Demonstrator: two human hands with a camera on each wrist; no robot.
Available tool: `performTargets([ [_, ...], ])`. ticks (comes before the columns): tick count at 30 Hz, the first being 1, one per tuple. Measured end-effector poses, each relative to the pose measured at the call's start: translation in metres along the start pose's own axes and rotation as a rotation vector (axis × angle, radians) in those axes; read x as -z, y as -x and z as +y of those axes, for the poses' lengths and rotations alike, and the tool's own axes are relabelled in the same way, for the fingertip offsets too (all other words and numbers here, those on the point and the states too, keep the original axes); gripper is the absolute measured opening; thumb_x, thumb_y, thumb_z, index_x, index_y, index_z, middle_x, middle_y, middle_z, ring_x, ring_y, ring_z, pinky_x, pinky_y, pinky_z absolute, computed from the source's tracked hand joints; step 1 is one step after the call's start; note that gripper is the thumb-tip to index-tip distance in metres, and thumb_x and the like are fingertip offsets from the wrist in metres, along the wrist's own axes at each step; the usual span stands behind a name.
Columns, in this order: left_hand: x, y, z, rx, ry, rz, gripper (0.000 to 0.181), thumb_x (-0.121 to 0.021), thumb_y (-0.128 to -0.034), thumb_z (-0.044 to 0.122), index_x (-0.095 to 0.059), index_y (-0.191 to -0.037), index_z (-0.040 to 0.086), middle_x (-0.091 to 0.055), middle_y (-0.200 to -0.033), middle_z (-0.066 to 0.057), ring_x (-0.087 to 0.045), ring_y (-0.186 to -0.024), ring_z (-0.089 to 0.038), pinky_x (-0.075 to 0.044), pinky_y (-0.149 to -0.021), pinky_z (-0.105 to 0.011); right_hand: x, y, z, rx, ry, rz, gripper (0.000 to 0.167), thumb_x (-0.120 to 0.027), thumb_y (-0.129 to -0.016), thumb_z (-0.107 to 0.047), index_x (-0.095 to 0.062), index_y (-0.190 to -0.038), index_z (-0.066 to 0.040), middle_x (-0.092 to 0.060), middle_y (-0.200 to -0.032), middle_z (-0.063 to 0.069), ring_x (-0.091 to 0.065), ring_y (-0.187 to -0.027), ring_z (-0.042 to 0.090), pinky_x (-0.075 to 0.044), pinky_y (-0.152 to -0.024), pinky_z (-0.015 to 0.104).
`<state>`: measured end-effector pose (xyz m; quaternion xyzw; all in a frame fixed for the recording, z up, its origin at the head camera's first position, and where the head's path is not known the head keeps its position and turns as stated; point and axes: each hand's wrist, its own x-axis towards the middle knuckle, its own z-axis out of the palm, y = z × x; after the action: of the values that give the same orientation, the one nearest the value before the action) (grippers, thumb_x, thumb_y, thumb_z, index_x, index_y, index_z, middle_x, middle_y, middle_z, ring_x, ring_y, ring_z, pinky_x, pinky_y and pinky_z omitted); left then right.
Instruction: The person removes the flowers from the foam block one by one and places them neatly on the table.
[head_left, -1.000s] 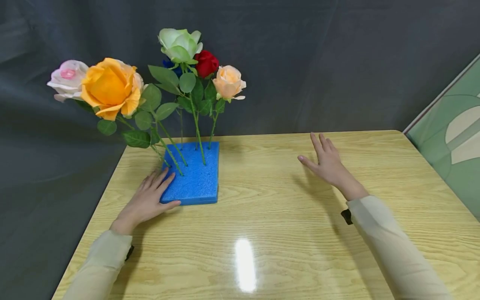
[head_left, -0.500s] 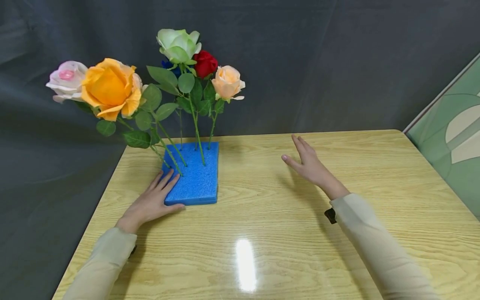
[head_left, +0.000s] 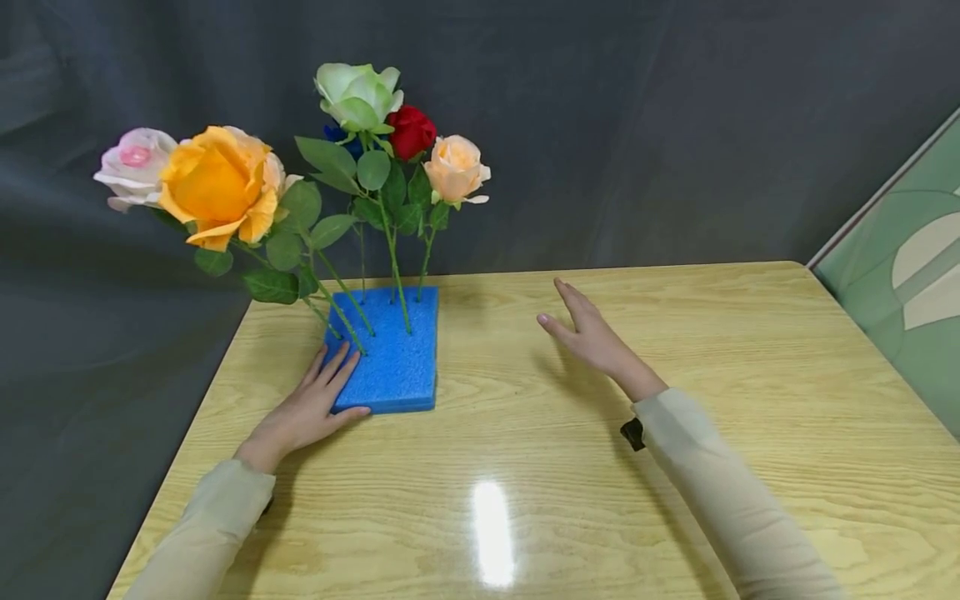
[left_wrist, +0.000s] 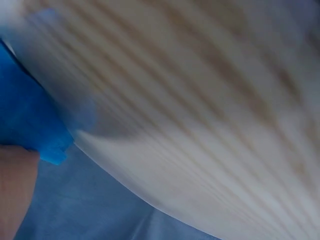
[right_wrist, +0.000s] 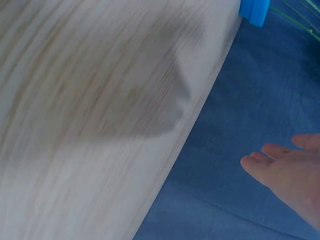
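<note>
A blue foam block [head_left: 393, 375] lies on the table's left side with several artificial roses stuck in it. My left hand [head_left: 303, 412] rests with spread, straight fingers on the block's left front part, its thumb along the front edge. An orange rose [head_left: 217, 187] and a pink-white rose [head_left: 138, 167] lean left; a green-white rose [head_left: 360, 96], a red rose [head_left: 412, 132] and a peach rose [head_left: 456, 167] stand more upright. A blue flower is mostly hidden behind the green-white one. My right hand [head_left: 596, 337] hovers above the table right of the block, fingers extended, holding nothing.
The wooden table [head_left: 480, 450] reaches back to a dark grey curtain [head_left: 637, 133]. A green patterned panel [head_left: 900, 267] stands beyond its right edge. Rose heads overhang the table's left back corner.
My right hand has moved left over the table toward the foam block. My left hand has slid slightly right, farther onto the block. The roses stay in place.
</note>
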<state>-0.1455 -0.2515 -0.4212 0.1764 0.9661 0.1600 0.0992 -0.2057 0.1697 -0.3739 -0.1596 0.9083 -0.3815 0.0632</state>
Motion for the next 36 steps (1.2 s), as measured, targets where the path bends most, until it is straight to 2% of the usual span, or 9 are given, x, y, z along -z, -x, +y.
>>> performTargets([
  [8,0.0,0.001,0.0,-0.014,0.038,-0.024,0.092,-0.05,-0.0918,0.059,-0.004,-0.155,0.011,0.008,-0.162,-0.013,0.015,-0.147,-0.041,-0.015,-0.113,-0.065,-0.016,0.006,-0.025,-0.039,-0.092,0.041,0.069,-0.043,-0.102,-0.038,-0.011,-0.155,-0.007,-0.012,-0.16,0.019,-0.013,-0.148,0.04,-0.016,-0.118,0.058],
  [14,0.0,0.002,0.003,-0.024,0.056,-0.02,0.091,-0.05,-0.093,0.056,-0.005,-0.155,0.006,0.006,-0.161,-0.019,0.015,-0.146,-0.045,-0.014,-0.113,-0.067,-0.027,0.008,-0.043,-0.055,-0.201,0.057,0.065,-0.045,-0.102,-0.029,-0.015,-0.154,-0.006,-0.018,-0.159,0.02,-0.02,-0.146,0.038,-0.021,-0.118,0.053],
  [20,-0.001,0.001,0.002,-0.047,0.041,-0.018,0.09,-0.05,-0.094,0.054,-0.007,-0.154,0.003,0.004,-0.16,-0.023,0.014,-0.144,-0.048,-0.014,-0.112,-0.068,-0.038,0.01,-0.057,-0.081,-0.338,0.065,0.061,-0.049,-0.1,-0.019,-0.02,-0.153,-0.008,-0.023,-0.158,0.019,-0.022,-0.146,0.037,-0.022,-0.119,0.05],
  [27,0.0,0.003,0.004,-0.061,0.035,-0.02,0.09,-0.049,-0.0945,0.054,-0.007,-0.153,0.001,0.005,-0.159,-0.024,0.014,-0.143,-0.049,-0.015,-0.111,-0.068,-0.051,0.011,-0.074,-0.136,-0.454,0.108,0.057,-0.052,-0.098,-0.009,-0.03,-0.15,-0.009,-0.033,-0.154,0.016,-0.03,-0.143,0.033,-0.033,-0.114,0.047],
  [36,0.0,0.003,0.002,-0.103,0.029,-0.016,0.088,-0.051,-0.0956,0.049,-0.007,-0.153,-0.001,0.004,-0.159,-0.027,0.014,-0.143,-0.05,-0.014,-0.112,-0.067,-0.071,0.009,-0.094,-0.159,-0.57,0.161,0.052,-0.051,-0.096,-0.001,-0.037,-0.146,-0.003,-0.042,-0.147,0.021,-0.039,-0.138,0.036,-0.038,-0.111,0.047],
])
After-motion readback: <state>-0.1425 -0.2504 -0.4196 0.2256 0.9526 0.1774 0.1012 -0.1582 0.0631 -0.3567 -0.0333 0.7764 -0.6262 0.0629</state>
